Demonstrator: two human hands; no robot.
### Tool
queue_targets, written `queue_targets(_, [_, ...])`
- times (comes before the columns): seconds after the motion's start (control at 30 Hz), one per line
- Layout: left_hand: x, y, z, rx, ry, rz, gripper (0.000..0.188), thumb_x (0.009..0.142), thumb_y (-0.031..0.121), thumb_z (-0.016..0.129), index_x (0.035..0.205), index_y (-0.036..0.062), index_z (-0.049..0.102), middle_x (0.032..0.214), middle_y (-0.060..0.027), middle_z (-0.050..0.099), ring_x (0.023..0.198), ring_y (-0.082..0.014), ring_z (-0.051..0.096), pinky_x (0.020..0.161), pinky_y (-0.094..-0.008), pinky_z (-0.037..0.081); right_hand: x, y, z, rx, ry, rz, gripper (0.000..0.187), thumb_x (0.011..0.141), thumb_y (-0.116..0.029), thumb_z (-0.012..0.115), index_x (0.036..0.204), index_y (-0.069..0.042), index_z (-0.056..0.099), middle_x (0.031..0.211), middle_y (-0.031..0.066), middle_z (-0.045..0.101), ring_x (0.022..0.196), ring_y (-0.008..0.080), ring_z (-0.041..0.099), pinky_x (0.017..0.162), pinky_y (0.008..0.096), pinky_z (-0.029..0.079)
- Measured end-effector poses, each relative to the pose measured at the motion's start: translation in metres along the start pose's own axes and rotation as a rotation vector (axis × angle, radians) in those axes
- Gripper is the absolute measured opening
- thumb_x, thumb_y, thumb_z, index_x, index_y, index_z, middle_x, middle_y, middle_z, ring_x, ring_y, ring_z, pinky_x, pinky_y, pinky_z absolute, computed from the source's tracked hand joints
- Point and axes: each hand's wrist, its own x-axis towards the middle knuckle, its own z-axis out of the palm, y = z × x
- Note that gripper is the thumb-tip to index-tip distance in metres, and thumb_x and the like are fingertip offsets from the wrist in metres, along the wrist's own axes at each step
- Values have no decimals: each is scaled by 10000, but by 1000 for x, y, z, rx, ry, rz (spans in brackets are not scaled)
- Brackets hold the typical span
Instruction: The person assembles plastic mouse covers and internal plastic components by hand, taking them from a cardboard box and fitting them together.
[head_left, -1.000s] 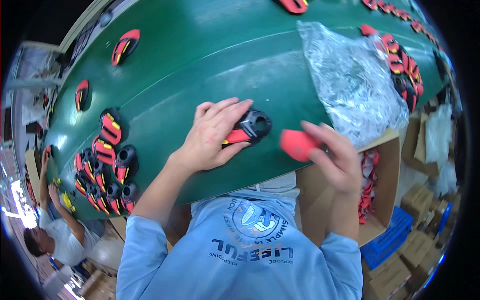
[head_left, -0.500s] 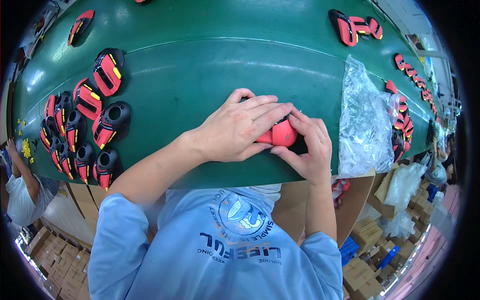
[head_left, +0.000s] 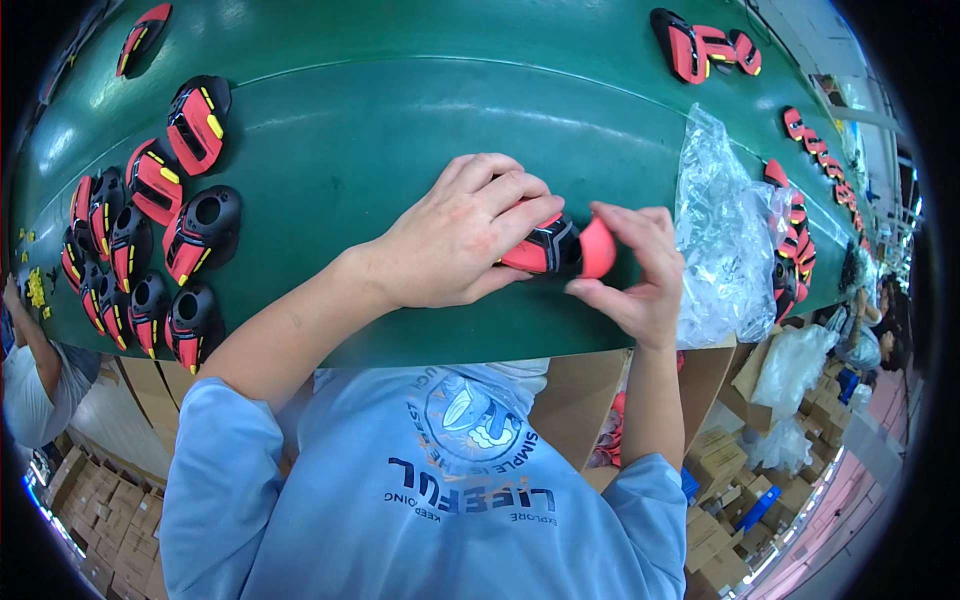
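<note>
Head view: on a green tabletop (head_left: 400, 130), the left hand (head_left: 470, 235) grips a black-and-red plastic shell (head_left: 546, 247), long axis left to right. At its right end, nearer the right hand (head_left: 648, 275), a curved red cap (head_left: 598, 248) lies between thumb and fingers; whether they pinch it, I cannot tell.

Beyond our left hand (head_left: 470, 235), we are seeing bare table (head_left: 420, 110) opening between shells (head_left: 128, 245) on the left and the bag (head_left: 722, 250). The bag is lying just beside our right hand (head_left: 645, 275), blocking the way right; a pile (head_left: 787, 272) is crowding its outer edge, and a trio (head_left: 714, 45) is obstructing farther back.
</note>
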Motion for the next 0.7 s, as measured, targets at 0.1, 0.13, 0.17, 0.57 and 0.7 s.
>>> queue_targets(0.1, [0, 0, 2, 10, 18, -1, 709, 798, 256, 885, 1417, 37, 618, 1436, -117, 609, 1342, -372, 524, 1124, -518, 427, -1, -2, 11, -40, -84, -15, 737, 635, -361, 1000, 1251, -40, 753, 1239, 82, 781, 945, 268, 638, 882, 370, 498])
queue_targets(0.13, [1, -1, 2, 6, 16, -1, 709, 798, 256, 885, 1417, 37, 618, 1436, -117, 609, 1342, -372, 524, 1124, -518, 427, -4, -2, 13, -46, -105, 19, 726, 646, -371, 993, 1250, -46, 755, 1251, 74, 779, 933, 263, 633, 883, 362, 489])
queue_targets(0.17, [1, -1, 3, -15, 10, -5, 707, 801, 258, 882, 1419, 39, 618, 1445, -116, 611, 1343, -371, 525, 1123, -519, 426, -7, -3, 15, -68, -94, 37, 706, 653, -377, 985, 1241, -59, 758, 1256, 59, 781, 916, 249, 632, 868, 363, 487])
queue_targets(0.57, [1, 2, 1, -42, -28, 81, 727, 817, 198, 859, 1468, 40, 577, 1478, -128, 615, 1324, -368, 561, 1133, -506, 455, -7, -13, 13, -128, -81, -33, 674, 656, -371, 975, 1201, -55, 736, 1138, 70, 778, 858, 250, 636, 791, 372, 482])
queue_targets(0.7, [0, 3, 2, -31, -12, 89, 743, 830, 191, 852, 1493, 37, 554, 1466, -140, 620, 1312, -374, 585, 1141, -502, 460, -11, -18, 15, -204, -41, -36, 659, 670, -387, 972, 1178, -44, 730, 1119, 66, 769, 862, 250, 644, 779, 378, 502])
